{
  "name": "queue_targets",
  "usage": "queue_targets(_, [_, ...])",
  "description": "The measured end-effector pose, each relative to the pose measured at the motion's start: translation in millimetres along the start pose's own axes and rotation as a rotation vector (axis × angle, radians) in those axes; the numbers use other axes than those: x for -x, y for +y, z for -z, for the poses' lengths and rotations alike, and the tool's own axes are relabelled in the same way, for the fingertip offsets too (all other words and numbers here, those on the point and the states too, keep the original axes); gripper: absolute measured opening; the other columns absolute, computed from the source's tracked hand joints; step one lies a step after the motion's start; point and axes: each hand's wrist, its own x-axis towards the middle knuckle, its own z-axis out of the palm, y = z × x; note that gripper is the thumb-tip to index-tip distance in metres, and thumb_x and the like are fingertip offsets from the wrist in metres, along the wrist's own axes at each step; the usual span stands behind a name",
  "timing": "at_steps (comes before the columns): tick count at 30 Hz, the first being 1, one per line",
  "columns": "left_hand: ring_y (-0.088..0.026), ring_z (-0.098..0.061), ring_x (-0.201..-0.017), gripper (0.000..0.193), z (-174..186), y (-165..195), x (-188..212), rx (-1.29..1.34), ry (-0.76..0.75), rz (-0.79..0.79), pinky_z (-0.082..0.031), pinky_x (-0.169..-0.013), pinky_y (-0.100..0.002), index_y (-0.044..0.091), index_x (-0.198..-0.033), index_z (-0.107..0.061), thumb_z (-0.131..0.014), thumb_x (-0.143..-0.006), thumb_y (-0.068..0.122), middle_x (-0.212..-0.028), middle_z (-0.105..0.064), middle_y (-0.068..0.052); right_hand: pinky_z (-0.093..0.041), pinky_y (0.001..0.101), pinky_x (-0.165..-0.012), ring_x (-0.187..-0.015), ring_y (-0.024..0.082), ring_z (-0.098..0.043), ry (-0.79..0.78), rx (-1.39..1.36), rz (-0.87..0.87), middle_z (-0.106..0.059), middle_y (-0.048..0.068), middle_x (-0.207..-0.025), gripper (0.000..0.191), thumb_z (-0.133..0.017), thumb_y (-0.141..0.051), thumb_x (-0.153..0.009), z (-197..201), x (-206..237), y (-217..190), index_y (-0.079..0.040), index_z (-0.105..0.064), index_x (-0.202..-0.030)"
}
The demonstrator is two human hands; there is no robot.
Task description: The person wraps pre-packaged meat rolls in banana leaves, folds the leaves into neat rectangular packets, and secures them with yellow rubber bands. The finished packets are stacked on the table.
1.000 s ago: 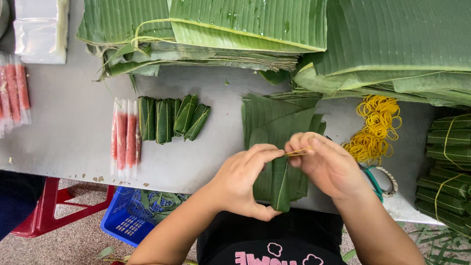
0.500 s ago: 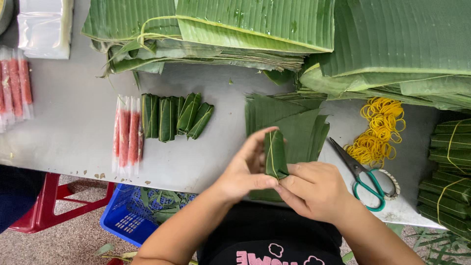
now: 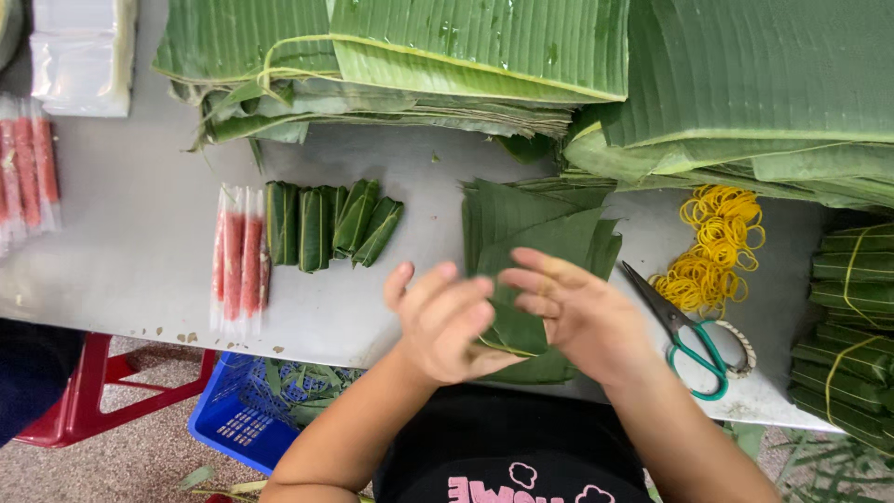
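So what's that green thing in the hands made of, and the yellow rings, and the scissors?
The green parcel between the left hand and right hand looks like folded banana leaf: matte, with fine ribs. The yellow rings seem to be rubber bands, thin and floppy. The scissors look like dull metal blades with glossy green, probably plastic, handles.

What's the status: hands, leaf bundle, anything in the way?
Left hand and right hand both on the leaf-wrapped bundle, fingers spread. Above cut leaf stack. Scissors right, clear.

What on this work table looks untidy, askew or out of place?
In the row of small green leaf-wrapped bundles, the two on the right lean askew while the others lie straight. The yellow rubber bands lie in a loose heap beside the green-handled scissors. Nothing looks spilled or damaged.
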Motion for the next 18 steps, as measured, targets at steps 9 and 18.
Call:
queue_targets(9, [-0.036, -0.054, -0.142, 0.105, 11, 4, -22, 0.224, -0.478, 0.374, -0.013, -0.127, -0.066, 0.008, -0.14, -0.048, -0.092, -0.057, 0.055, -0.143, -0.06, -0.011, -0.05, 0.0407, -0.109, -0.126, 0.025, -0.064, -0.247, 0.5, -0.168, -0.068, 0.02, -0.136, 0.06, -0.071, -0.008, -0.092, 12, 2, -4, 0.013, -0.055, -0.146])
queue_targets(18, [-0.037, -0.047, -0.152, 0.104, 27, -11, -34, 0.642, -0.599, 0.33, -0.031, -0.13, -0.057, 0.01, -0.143, -0.048, -0.096, -0.06, 0.05, -0.151, -0.056, -0.009, -0.053, 0.0322, -0.086, -0.097, 0.015, -0.066, -0.062, 0.548, -0.01, -0.07, 0.006, -0.106, 0.048, -0.076, -0.035, -0.093, -3, -2, 8, -0.002, -0.061, -0.126])
